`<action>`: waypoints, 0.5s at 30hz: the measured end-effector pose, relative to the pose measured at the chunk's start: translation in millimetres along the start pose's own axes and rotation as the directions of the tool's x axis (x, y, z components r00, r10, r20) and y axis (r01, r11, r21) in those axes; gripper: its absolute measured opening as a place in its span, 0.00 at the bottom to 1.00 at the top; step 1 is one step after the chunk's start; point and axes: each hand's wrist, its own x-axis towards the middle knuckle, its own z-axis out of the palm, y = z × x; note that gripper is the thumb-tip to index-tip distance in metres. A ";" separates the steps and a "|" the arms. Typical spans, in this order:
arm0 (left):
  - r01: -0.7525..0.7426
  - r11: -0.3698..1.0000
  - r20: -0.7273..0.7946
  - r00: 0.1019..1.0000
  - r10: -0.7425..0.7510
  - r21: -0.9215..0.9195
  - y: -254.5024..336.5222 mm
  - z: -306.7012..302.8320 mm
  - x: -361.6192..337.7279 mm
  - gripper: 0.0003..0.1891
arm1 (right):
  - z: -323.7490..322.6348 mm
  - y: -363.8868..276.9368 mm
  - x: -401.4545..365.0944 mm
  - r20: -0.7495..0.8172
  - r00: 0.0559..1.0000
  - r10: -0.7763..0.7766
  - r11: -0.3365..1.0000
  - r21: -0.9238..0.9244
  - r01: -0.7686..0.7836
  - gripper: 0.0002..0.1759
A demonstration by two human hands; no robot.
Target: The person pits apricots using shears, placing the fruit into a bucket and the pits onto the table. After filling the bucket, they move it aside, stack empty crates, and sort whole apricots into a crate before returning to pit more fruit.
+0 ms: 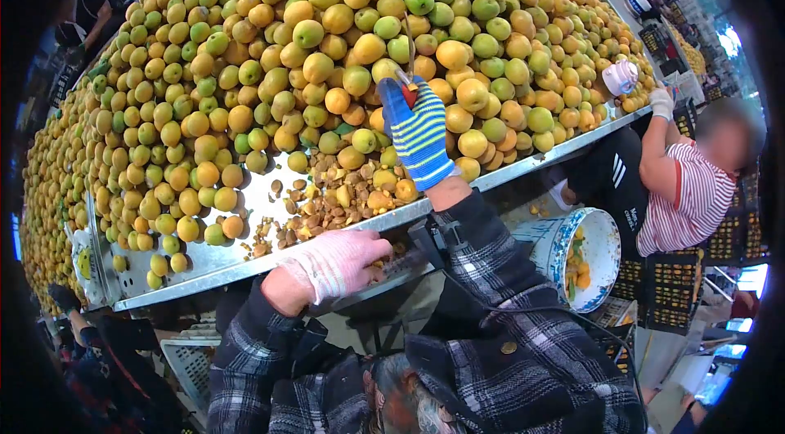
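A heap of yellow and green apricots (pixel 319 66) covers the metal table (pixel 204 261). My right hand (pixel 422 138), in a blue and yellow striped glove, is closed around a knife (pixel 410 50). Its thin blade points away from me over the fruit, and a bit of red handle shows at my fingers. My left hand (pixel 339 264), in a pale pink glove, is at the table's front edge with its fingers curled. What it grips, if anything, is hidden. Between the hands lie loose brown pits and cut apricot pieces (pixel 378 199).
A white and blue bucket (pixel 562 246) with apricot pieces inside stands below the table, to my right. Beyond it sits a person in a striped shirt (pixel 687 189). A pink and white cup (pixel 620 77) rests on the fruit. Black crates (pixel 672 291) stand at the right.
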 end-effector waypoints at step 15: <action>0.562 0.821 -0.665 0.651 -0.364 0.100 -39.0 -33.0 83.7 0.23 | -23.3 -10.4 -8.5 -0.020 0.993 0.116 0.992 -0.056 -0.117 0.18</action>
